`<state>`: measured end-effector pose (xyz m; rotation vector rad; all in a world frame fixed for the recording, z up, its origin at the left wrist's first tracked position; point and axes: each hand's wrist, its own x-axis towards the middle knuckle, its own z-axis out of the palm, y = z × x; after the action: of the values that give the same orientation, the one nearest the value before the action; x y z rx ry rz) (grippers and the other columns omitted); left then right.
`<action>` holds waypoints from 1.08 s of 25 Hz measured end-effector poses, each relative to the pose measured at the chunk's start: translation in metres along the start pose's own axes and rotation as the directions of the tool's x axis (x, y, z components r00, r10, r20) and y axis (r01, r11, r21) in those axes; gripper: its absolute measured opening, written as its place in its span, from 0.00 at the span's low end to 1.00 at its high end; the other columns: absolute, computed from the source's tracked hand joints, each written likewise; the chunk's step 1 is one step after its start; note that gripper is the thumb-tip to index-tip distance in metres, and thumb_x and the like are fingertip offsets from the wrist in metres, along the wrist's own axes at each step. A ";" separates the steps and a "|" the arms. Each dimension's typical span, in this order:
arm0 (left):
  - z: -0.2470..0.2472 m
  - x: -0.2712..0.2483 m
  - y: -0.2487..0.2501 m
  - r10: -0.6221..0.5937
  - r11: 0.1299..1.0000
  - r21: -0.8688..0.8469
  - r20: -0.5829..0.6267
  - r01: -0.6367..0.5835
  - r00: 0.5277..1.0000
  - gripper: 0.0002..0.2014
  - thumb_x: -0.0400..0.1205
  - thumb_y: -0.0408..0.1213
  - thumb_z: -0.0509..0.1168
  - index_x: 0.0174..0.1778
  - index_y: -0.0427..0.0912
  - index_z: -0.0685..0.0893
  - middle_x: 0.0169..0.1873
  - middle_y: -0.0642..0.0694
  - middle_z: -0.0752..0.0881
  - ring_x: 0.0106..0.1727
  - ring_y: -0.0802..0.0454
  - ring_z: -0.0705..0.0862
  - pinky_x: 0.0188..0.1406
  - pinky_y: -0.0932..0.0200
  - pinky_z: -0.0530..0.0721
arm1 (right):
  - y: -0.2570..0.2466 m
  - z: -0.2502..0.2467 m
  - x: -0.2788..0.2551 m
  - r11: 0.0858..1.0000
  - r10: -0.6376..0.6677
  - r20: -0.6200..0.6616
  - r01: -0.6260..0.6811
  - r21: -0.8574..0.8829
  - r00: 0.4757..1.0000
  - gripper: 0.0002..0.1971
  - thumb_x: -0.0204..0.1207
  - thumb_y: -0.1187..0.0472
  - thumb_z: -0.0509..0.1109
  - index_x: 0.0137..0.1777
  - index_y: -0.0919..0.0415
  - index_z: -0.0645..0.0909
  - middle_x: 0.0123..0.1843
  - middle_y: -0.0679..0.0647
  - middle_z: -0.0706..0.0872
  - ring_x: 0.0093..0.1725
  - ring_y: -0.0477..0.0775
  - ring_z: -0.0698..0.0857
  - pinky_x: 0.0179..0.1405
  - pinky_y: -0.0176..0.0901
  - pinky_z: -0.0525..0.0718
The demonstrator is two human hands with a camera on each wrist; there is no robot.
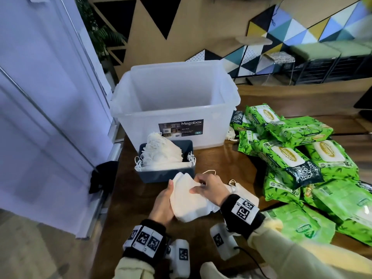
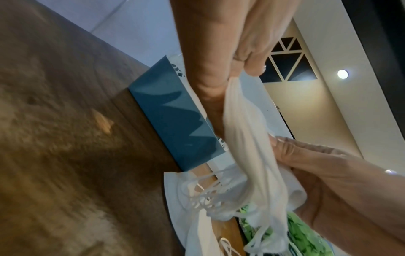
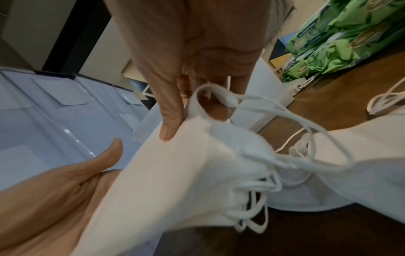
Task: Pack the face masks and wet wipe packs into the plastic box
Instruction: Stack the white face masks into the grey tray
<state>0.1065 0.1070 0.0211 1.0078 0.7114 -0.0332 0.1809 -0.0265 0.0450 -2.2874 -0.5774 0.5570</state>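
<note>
Face masks (image 1: 189,198) pinched by both hands' fingers (image 3: 171,119), plastic box (image 1: 175,101) only overhead.

Dark wood bench (image 1: 231,164) beside a pale panelled door (image 1: 40,117); tan wall (image 1: 201,27) with black triangles; coloured triangle panels (image 1: 302,31); green cushioned seats (image 1: 322,50); round ceiling light (image 2: 342,74).

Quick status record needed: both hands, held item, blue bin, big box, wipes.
left hand: holds the stack of face masks from the left
right hand: grips the same stack from the top right
blue bin: on the table, masks piled inside
plastic box: open, behind the bin, nothing visible inside
wet wipe packs: heaped on the table, right of the box
</note>
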 end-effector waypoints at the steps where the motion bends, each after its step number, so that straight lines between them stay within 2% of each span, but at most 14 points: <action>1: -0.003 0.000 0.003 -0.030 0.999 -0.018 0.013 0.030 0.999 0.23 0.87 0.50 0.49 0.57 0.34 0.81 0.45 0.38 0.89 0.48 0.43 0.86 0.56 0.48 0.81 | -0.002 0.004 0.001 0.999 0.024 -0.014 -0.024 0.025 1.000 0.10 0.71 0.57 0.76 0.42 0.55 0.75 0.41 0.52 0.80 0.43 0.52 0.77 0.37 0.37 0.69; 3: -0.013 -0.001 0.010 -0.071 0.997 0.014 0.069 0.070 0.995 0.23 0.86 0.50 0.50 0.56 0.34 0.80 0.45 0.37 0.89 0.49 0.42 0.86 0.56 0.47 0.81 | -0.010 0.014 0.001 0.996 0.069 -0.049 -0.066 0.063 0.996 0.11 0.70 0.57 0.76 0.42 0.57 0.75 0.41 0.53 0.81 0.43 0.53 0.78 0.39 0.37 0.70; 5: -0.026 -0.007 0.012 -0.062 0.992 0.115 0.123 0.047 0.990 0.18 0.86 0.43 0.54 0.59 0.32 0.80 0.43 0.38 0.90 0.47 0.45 0.88 0.50 0.52 0.86 | -0.018 0.025 -0.002 0.995 0.090 -0.064 -0.087 0.042 0.994 0.12 0.70 0.56 0.76 0.42 0.57 0.74 0.42 0.54 0.80 0.43 0.54 0.78 0.41 0.38 0.70; 7: -0.035 -0.013 0.010 -0.053 0.979 0.204 0.177 0.016 0.983 0.16 0.85 0.36 0.57 0.64 0.30 0.78 0.49 0.36 0.88 0.50 0.46 0.87 0.47 0.57 0.87 | -0.019 0.032 -0.005 0.995 0.097 -0.075 -0.095 0.036 0.992 0.13 0.70 0.54 0.76 0.43 0.56 0.73 0.46 0.57 0.81 0.45 0.56 0.79 0.43 0.40 0.72; 9: -0.042 -0.018 0.005 -0.054 0.977 0.212 0.218 0.006 0.974 0.15 0.85 0.32 0.57 0.65 0.31 0.78 0.54 0.36 0.87 0.52 0.46 0.87 0.45 0.61 0.87 | -0.018 0.040 -0.007 0.992 0.109 -0.065 -0.105 0.067 0.992 0.14 0.71 0.52 0.75 0.44 0.55 0.73 0.50 0.59 0.81 0.48 0.57 0.80 0.44 0.41 0.73; 11: -0.036 -0.019 0.003 -0.004 0.978 0.203 0.221 -0.043 0.975 0.14 0.85 0.31 0.57 0.64 0.32 0.79 0.55 0.35 0.87 0.51 0.46 0.88 0.42 0.62 0.87 | -0.011 0.041 -0.008 0.990 0.097 -0.064 -0.090 0.104 0.993 0.13 0.71 0.52 0.75 0.44 0.55 0.74 0.48 0.56 0.81 0.46 0.55 0.79 0.42 0.41 0.73; 14: -0.017 -0.014 -0.014 0.078 0.955 0.263 0.232 -0.140 0.970 0.11 0.85 0.32 0.57 0.58 0.34 0.82 0.45 0.40 0.91 0.44 0.50 0.90 0.37 0.63 0.86 | 0.013 0.033 -0.011 0.988 0.057 -0.112 -0.040 0.151 0.992 0.12 0.71 0.53 0.75 0.43 0.55 0.75 0.43 0.53 0.81 0.43 0.52 0.77 0.40 0.41 0.72; 17: 0.005 -0.015 -0.033 0.080 0.967 0.223 0.178 -0.119 0.981 0.11 0.85 0.34 0.56 0.52 0.34 0.83 0.38 0.43 0.92 0.39 0.50 0.90 0.34 0.60 0.86 | 0.041 0.016 -0.015 0.985 0.016 -0.104 0.002 0.172 0.994 0.11 0.70 0.56 0.76 0.38 0.54 0.75 0.39 0.52 0.78 0.40 0.51 0.74 0.36 0.39 0.69; 19: 0.010 -0.015 -0.038 0.086 0.971 0.213 0.104 -0.107 0.991 0.11 0.85 0.37 0.56 0.47 0.36 0.83 0.35 0.44 0.91 0.39 0.48 0.88 0.36 0.57 0.86 | 0.052 0.011 -0.017 0.983 0.016 -0.099 0.003 0.184 0.995 0.11 0.69 0.57 0.77 0.37 0.54 0.76 0.39 0.52 0.79 0.39 0.51 0.74 0.36 0.40 0.68; 21: 0.012 -0.017 -0.042 0.062 0.973 0.219 0.051 -0.071 0.997 0.13 0.85 0.40 0.57 0.45 0.35 0.82 0.36 0.42 0.90 0.41 0.45 0.86 0.41 0.53 0.84 | 0.060 0.012 -0.019 0.980 0.025 -0.121 0.000 0.200 0.992 0.11 0.68 0.56 0.78 0.39 0.56 0.77 0.39 0.53 0.80 0.39 0.52 0.75 0.38 0.41 0.69; 24: 0.013 -0.021 -0.046 0.052 0.977 0.207 0.037 -0.058 0.998 0.15 0.85 0.43 0.56 0.44 0.36 0.81 0.35 0.42 0.90 0.39 0.46 0.88 0.39 0.53 0.85 | 0.059 0.016 -0.026 0.977 0.004 -0.118 0.021 0.210 0.993 0.11 0.68 0.56 0.77 0.38 0.57 0.77 0.39 0.54 0.80 0.39 0.53 0.75 0.39 0.42 0.69; 27: 0.013 -0.025 -0.052 0.012 0.979 0.202 0.065 -0.025 0.998 0.17 0.84 0.48 0.56 0.50 0.37 0.82 0.38 0.41 0.92 0.41 0.46 0.90 0.40 0.54 0.86 | 0.056 0.018 -0.029 0.976 -0.003 -0.153 0.036 0.215 0.988 0.12 0.69 0.56 0.77 0.38 0.58 0.76 0.39 0.54 0.79 0.39 0.54 0.75 0.39 0.42 0.68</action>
<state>0.0761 0.0613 0.0002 1.2033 0.6492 -0.1239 0.1610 -0.0698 -0.0008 -2.0931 -0.4410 0.4107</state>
